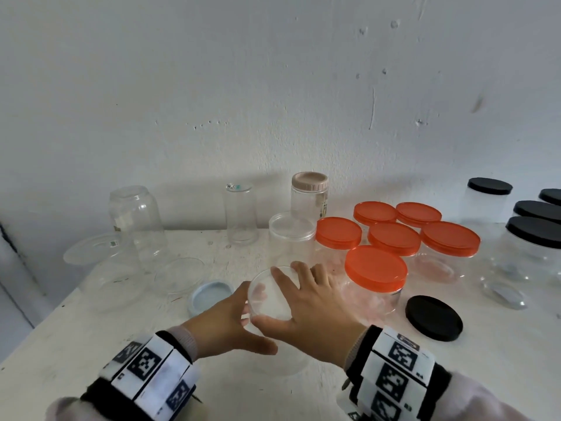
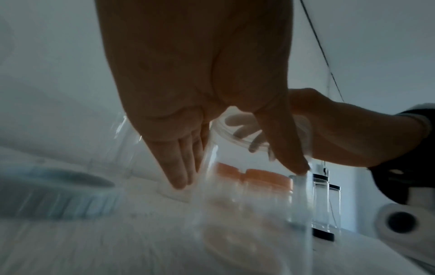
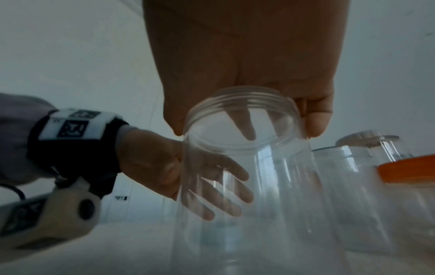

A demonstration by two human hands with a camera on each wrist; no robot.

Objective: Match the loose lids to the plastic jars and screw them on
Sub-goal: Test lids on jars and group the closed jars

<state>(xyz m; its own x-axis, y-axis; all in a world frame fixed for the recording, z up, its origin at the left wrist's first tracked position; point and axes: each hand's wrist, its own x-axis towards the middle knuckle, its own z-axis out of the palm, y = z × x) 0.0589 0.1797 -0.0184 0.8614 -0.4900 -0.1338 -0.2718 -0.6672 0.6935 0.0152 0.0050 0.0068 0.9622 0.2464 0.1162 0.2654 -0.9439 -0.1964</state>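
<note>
An open clear jar (image 1: 268,294) stands at the table's near middle, its threaded rim (image 3: 242,93) bare. My right hand (image 1: 303,299) reaches down over the mouth and its fingertips (image 3: 315,126) grip the rim. My left hand (image 1: 239,320) cups the jar's left side, thumb on the near side and fingers behind, visible through the plastic (image 3: 219,195). In the left wrist view the jar (image 2: 247,195) sits between my left fingers (image 2: 179,176) and thumb. A light blue lid (image 1: 211,296), a clear lid (image 1: 179,275) and a black lid (image 1: 434,317) lie loose.
Several orange-lidded jars (image 1: 376,268) crowd right of my hands, with black-lidded jars (image 1: 534,235) beyond. At the back stand a beige-lidded jar (image 1: 309,196), a clear-lidded jar (image 1: 291,235), a tall clear cylinder (image 1: 241,214) and an upturned clear jar (image 1: 136,220). The wall is close behind.
</note>
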